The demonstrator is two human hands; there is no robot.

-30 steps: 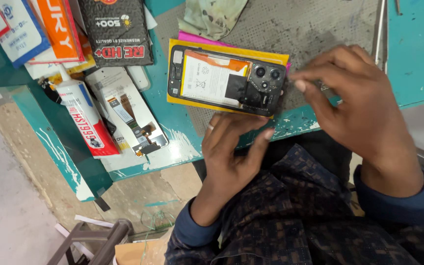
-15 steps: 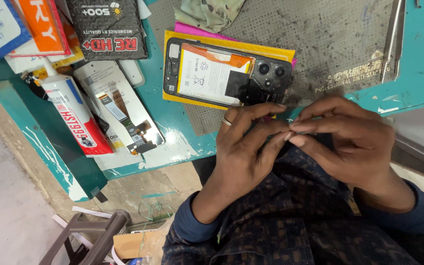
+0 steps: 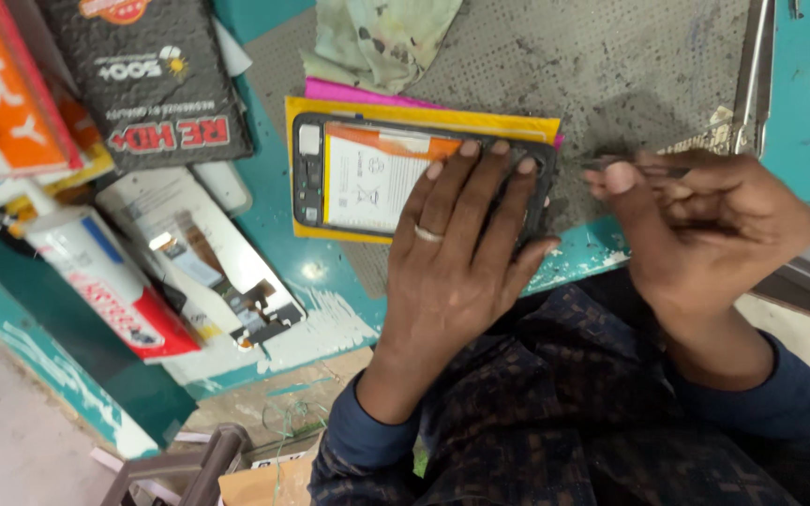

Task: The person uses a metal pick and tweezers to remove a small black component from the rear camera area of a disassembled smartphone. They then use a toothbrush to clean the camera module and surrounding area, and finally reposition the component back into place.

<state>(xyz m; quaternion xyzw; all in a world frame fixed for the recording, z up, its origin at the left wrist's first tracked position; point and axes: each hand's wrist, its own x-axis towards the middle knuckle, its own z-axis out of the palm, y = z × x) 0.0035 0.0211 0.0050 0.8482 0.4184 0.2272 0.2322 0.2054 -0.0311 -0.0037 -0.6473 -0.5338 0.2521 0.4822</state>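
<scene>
The left hand (image 3: 461, 253) lies flat, fingers spread, pressing on the right end of the opened phone (image 3: 367, 178), which sits on yellow card (image 3: 424, 117) at the mat's (image 3: 611, 66) near edge. Just right, the right hand (image 3: 705, 225) pinches a thin tool (image 3: 611, 165).

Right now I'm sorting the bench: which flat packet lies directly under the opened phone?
The yellow packet, directly beneath the opened phone; the pink packet lies lower, showing only its edge.
</scene>
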